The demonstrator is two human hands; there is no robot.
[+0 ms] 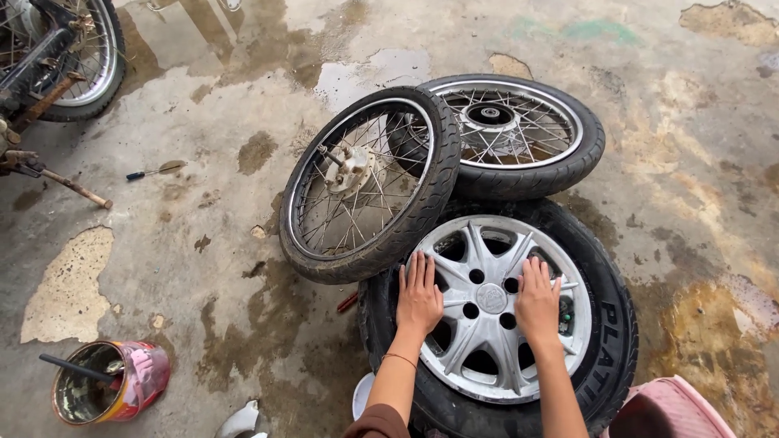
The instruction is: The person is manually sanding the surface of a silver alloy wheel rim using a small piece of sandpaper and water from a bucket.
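Observation:
A car wheel with a silver alloy rim (487, 369) and black tyre (610, 341) lies flat on the wet concrete in front of me. My left hand (419, 294) rests palm down on the left side of the rim, fingers together. Palm down as well, my right hand (538, 298) presses the rim's right side. Neither hand grips anything. A spoked motorcycle wheel (369, 182) leans tilted against the car tyre's far left edge. A second spoked motorcycle wheel (519, 134) lies flat behind it.
A rusty pink-red tin (114, 381) with a black stick in it stands at lower left. A motorcycle's wheel and frame (57, 57) fill the top left corner. A small tool (154, 171) lies on the ground. A pink object (673, 410) sits at lower right.

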